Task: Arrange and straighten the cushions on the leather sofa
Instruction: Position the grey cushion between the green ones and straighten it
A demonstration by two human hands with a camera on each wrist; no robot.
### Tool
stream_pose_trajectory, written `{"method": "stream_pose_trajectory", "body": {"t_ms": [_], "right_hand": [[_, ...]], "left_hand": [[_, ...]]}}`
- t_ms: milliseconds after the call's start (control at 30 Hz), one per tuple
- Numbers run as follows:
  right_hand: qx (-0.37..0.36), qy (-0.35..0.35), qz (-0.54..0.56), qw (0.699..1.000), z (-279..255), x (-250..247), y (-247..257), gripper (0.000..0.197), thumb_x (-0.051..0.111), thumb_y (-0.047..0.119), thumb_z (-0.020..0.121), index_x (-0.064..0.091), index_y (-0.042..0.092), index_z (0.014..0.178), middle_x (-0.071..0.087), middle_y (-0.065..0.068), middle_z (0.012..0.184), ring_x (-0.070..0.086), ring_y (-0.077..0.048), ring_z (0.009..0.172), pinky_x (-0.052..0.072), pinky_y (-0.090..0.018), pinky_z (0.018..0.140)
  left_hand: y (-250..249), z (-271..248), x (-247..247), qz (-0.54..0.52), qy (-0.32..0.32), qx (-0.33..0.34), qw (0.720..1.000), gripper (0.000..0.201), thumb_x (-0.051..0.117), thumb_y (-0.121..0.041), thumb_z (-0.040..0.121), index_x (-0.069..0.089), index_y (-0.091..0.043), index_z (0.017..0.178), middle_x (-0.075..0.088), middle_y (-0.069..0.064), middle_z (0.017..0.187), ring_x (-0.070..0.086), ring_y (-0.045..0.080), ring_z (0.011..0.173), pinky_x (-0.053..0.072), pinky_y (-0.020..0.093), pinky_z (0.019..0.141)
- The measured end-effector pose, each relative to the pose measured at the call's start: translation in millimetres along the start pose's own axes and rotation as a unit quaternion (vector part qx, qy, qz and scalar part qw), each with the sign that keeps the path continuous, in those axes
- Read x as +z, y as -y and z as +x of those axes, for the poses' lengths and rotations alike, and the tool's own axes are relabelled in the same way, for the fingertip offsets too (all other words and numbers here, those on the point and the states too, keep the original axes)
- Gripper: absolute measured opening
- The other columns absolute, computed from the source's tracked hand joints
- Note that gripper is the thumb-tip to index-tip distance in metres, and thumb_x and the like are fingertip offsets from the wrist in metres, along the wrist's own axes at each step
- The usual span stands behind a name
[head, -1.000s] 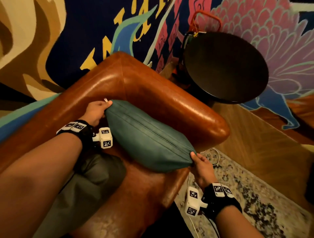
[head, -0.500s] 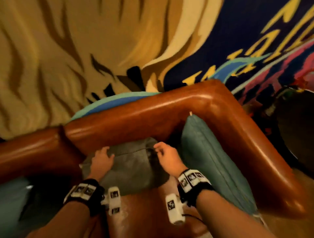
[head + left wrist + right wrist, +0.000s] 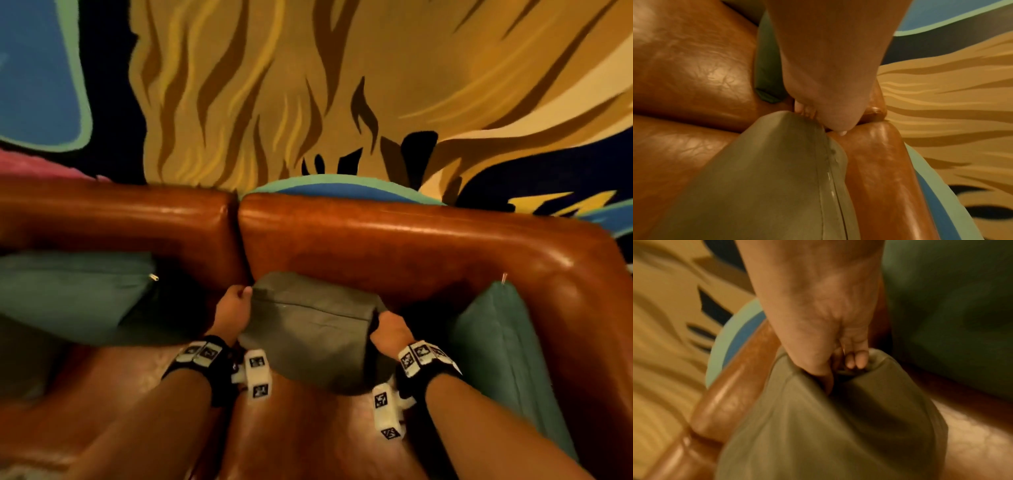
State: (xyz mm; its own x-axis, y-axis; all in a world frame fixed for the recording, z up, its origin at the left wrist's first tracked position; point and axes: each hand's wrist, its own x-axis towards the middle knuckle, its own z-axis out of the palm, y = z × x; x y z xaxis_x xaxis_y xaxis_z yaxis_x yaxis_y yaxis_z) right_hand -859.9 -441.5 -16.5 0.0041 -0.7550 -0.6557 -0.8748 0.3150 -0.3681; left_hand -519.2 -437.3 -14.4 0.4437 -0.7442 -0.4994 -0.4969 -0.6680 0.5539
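Note:
A grey-olive cushion (image 3: 313, 329) stands against the backrest of the brown leather sofa (image 3: 394, 246), held at both top corners. My left hand (image 3: 236, 305) pinches its left corner (image 3: 797, 120); my right hand (image 3: 388, 325) grips its right corner, fingers (image 3: 856, 359) curled into the fabric (image 3: 838, 426). A teal cushion (image 3: 507, 359) leans on the right armrest. Another teal cushion (image 3: 68, 291) lies against the backrest at the left.
The sofa seat (image 3: 308, 428) lies below my forearms. A seam (image 3: 238, 233) splits the backrest into two sections. Behind the sofa rises a painted mural wall (image 3: 308, 85).
My view swung left from the armrest to the backrest. Both hands left the teal cushion, moved to the grey-olive cushion and took hold of its top corners, raising it against the backrest.

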Motion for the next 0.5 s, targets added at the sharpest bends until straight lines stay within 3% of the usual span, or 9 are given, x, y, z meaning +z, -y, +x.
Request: {"method": "stream_pose_trajectory", "body": {"t_ms": [67, 100, 167, 233, 300, 367, 433, 500], "right_hand": [[-0.039, 0.033, 0.203, 0.978, -13.6, -13.6, -20.0, 0.009, 0.074, 0.023, 0.073, 0.067, 0.020, 0.078, 0.066, -0.013, 0.085, 0.065, -0.025, 0.083, 0.054, -0.043, 0.080], [-0.055, 0.044, 0.311, 0.948, -23.3, -24.0, -33.9, 0.016, 0.079, 0.027, 0.068, 0.064, 0.021, 0.072, 0.060, -0.011, 0.077, 0.059, -0.022, 0.077, 0.052, -0.041, 0.075], [-0.069, 0.084, 0.472, 0.875, -47.4, -38.9, -58.4, 0.026, 0.085, 0.021, 0.073, 0.063, 0.014, 0.085, 0.054, -0.013, 0.084, 0.055, -0.023, 0.084, 0.049, -0.036, 0.071], [-0.060, 0.078, 0.557, 0.825, -64.0, -46.7, -78.3, 0.038, 0.086, 0.019, 0.071, 0.063, 0.005, 0.098, 0.058, -0.013, 0.090, 0.060, -0.023, 0.087, 0.052, -0.031, 0.071], [-0.026, 0.018, 0.592, 0.805, -66.3, -41.7, -89.7, 0.045, 0.088, 0.025, 0.064, 0.064, 0.003, 0.096, 0.066, -0.011, 0.086, 0.065, -0.021, 0.083, 0.053, -0.032, 0.070], [0.038, -0.028, 0.633, 0.772, -56.3, -29.6, -86.7, 0.016, 0.075, 0.008, 0.085, 0.066, 0.003, 0.097, 0.070, -0.011, 0.084, 0.066, -0.024, 0.081, 0.052, -0.034, 0.069], [0.125, -0.025, 0.674, 0.728, -45.1, -23.6, -84.1, 0.018, 0.056, 0.002, 0.098, 0.065, 0.007, 0.114, 0.071, -0.010, 0.095, 0.065, -0.024, 0.083, 0.052, -0.033, 0.069], [0.158, -0.018, 0.676, 0.719, -42.7, -25.7, -89.0, 0.024, 0.051, 0.010, 0.102, 0.058, 0.014, 0.125, 0.068, -0.008, 0.115, 0.061, -0.022, 0.087, 0.049, -0.033, 0.073]], "left_hand": [[26.0, 24.2, 9.3, -0.044, 0.026, -0.035, 0.998, 0.049, 0.059, -0.043, 0.094, 0.060, -0.005, 0.125, 0.065, 0.021, 0.124, 0.062, 0.039, 0.115, 0.049, 0.050, 0.101], [53.2, 49.4, 23.3, -0.059, 0.044, -0.047, 0.996, 0.049, 0.067, -0.044, 0.088, 0.065, -0.005, 0.117, 0.069, 0.021, 0.116, 0.066, 0.038, 0.108, 0.051, 0.052, 0.097], [86.7, 64.7, 34.2, -0.084, 0.090, -0.075, 0.990, 0.055, 0.081, -0.051, 0.071, 0.073, -0.007, 0.105, 0.075, 0.016, 0.101, 0.072, 0.035, 0.095, 0.056, 0.055, 0.090], [59.5, 29.0, 23.3, -0.131, 0.109, -0.108, 0.979, 0.045, 0.085, -0.036, 0.075, 0.074, -0.002, 0.102, 0.076, 0.018, 0.095, 0.073, 0.036, 0.089, 0.058, 0.055, 0.087], [36.2, 2.4, 19.1, -0.157, 0.105, -0.090, 0.978, 0.027, 0.077, -0.023, 0.085, 0.074, -0.003, 0.101, 0.076, 0.018, 0.095, 0.073, 0.034, 0.087, 0.059, 0.048, 0.084], [18.2, -18.6, 13.8, -0.199, 0.084, -0.080, 0.973, 0.028, 0.076, -0.031, 0.084, 0.075, -0.009, 0.100, 0.077, 0.016, 0.096, 0.074, 0.034, 0.089, 0.057, 0.052, 0.088], [8.4, -38.1, 10.5, -0.256, 0.100, -0.073, 0.959, 0.027, 0.071, -0.030, 0.088, 0.073, -0.007, 0.104, 0.076, 0.018, 0.099, 0.074, 0.037, 0.093, 0.055, 0.058, 0.091], [-7.1, -66.8, 2.2, -0.259, 0.138, -0.063, 0.954, 0.027, 0.066, -0.025, 0.094, 0.067, -0.003, 0.110, 0.074, 0.022, 0.103, 0.071, 0.041, 0.097, 0.054, 0.059, 0.092]]}}
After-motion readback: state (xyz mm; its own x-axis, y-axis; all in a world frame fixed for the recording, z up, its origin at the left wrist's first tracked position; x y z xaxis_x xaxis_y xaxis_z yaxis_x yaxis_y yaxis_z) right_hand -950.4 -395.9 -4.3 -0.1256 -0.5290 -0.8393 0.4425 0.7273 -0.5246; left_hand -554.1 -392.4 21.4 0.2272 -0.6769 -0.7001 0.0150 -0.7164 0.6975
